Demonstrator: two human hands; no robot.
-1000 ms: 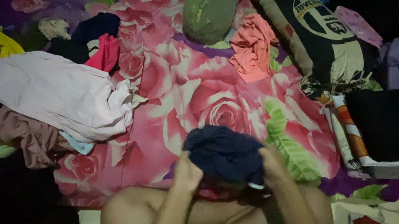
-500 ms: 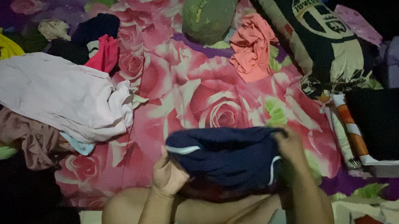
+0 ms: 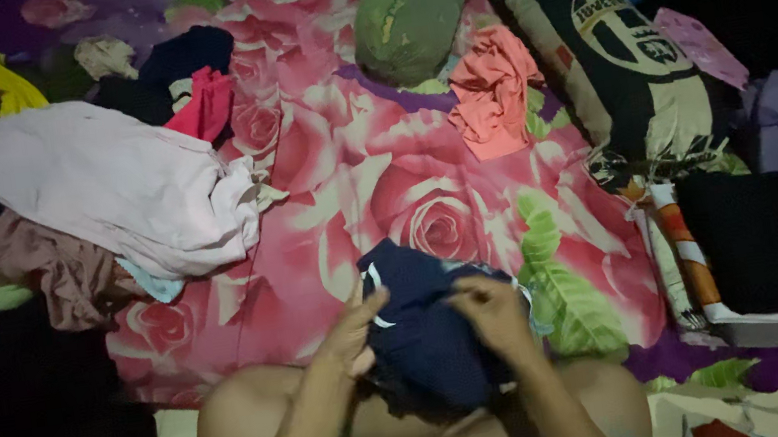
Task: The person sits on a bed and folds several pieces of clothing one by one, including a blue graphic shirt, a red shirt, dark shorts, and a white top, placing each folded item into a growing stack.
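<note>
Both hands, left (image 3: 356, 331) and right (image 3: 494, 313), grip a navy garment (image 3: 424, 334) at six o'clock above a rose-print bedsheet (image 3: 344, 184); pale pink cloth (image 3: 104, 186) lies at ten o'clock.

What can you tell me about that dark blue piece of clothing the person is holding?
The navy garment looks like soft, thin fabric, dark blue with a narrow white trim curving near its upper left edge. It is bunched and partly folded, not spread flat. It sits low in the middle of the view, over the person's lap and the edge of the pink rose-print sheet. The left hand grips its left side, and the right hand pinches the top right.
</note>
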